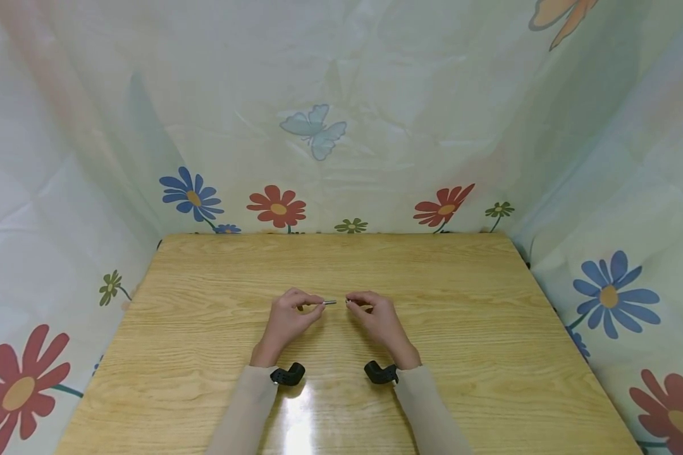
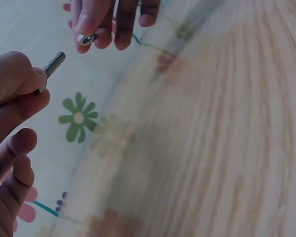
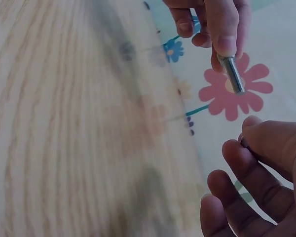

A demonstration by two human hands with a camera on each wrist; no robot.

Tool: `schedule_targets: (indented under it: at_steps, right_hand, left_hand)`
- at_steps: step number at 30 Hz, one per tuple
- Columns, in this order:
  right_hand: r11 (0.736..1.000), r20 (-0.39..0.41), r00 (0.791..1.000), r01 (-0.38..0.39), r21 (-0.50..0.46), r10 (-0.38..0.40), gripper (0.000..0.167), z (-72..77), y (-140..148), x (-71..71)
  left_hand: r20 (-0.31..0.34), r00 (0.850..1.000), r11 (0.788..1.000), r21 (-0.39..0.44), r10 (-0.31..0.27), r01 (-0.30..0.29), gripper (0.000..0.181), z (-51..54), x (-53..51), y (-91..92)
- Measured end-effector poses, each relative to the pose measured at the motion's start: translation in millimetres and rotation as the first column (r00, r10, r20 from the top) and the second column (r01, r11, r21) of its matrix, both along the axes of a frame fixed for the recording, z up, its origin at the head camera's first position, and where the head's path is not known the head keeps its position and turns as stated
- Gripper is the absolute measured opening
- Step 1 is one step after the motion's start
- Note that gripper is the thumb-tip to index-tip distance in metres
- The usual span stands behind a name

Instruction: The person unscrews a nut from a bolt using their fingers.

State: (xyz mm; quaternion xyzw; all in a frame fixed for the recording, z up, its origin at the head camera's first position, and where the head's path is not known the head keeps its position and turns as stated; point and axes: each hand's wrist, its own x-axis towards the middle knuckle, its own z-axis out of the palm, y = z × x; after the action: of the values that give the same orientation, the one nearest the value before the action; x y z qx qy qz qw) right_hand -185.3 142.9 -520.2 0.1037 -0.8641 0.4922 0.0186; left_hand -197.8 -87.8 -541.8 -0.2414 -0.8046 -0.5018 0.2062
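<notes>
My left hand [image 1: 293, 316] pinches a silver bolt [image 2: 54, 64] by its head end, between thumb and forefinger. The bolt's threaded shank points toward my right hand [image 1: 378, 317]. Between the thumb and forefinger of that right hand is a small metal nut [image 2: 86, 39], its hole visible in the left wrist view. A short gap separates the bolt's tip from the nut, both held above the table. In the right wrist view the bolt [image 3: 233, 75] shows plainly, while the fingertips hide nearly all of the nut.
A wooden table [image 1: 461, 316] lies beneath both hands. Light curtains [image 1: 375, 82] printed with flowers and a butterfly hang behind it and along both sides. Each wrist wears a black camera, the left one [image 1: 289, 374] and the right one [image 1: 380, 373].
</notes>
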Motion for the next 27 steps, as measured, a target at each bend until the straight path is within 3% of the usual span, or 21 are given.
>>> schedule_targets:
  at_steps: [5, 8, 11, 17, 27]
  right_hand:
    - [0.993, -0.025, 1.000, -0.012, 0.121, 0.015, 0.021, -5.6, -3, -0.6]
    - [0.985, -0.008, 1.000, -0.016, 0.173, 0.018, 0.020, -9.3, -4, -0.5]
    - [0.979, 0.016, 0.999, -0.032, 0.204, 0.029, 0.019, -11.7, -6, -0.5]
    - [0.962, 0.006, 0.998, -0.060, 0.268, 0.060, 0.016, -17.4, -7, -1.5]
    - [0.947, -0.027, 0.998, -0.049, 0.318, 0.061, 0.014, -22.2, -8, 0.7]
  left_hand:
    - [0.074, 0.997, 0.997, -0.079, -0.002, 0.008, 0.009, -3.4, -0.6, 3.4]
    - [0.162, 0.987, 0.994, -0.105, -0.010, 0.028, 0.007, -4.4, -0.9, 5.4]
    - [0.206, 0.978, 0.992, -0.116, -0.027, 0.052, 0.005, -5.7, -1.1, 7.3]
    - [0.219, 0.975, 0.985, -0.154, -0.044, 0.079, 0.004, -10.6, -1.0, 10.2]
    - [0.250, 0.968, 0.969, -0.237, -0.004, 0.065, 0.005, -20.2, -3.1, 12.8]
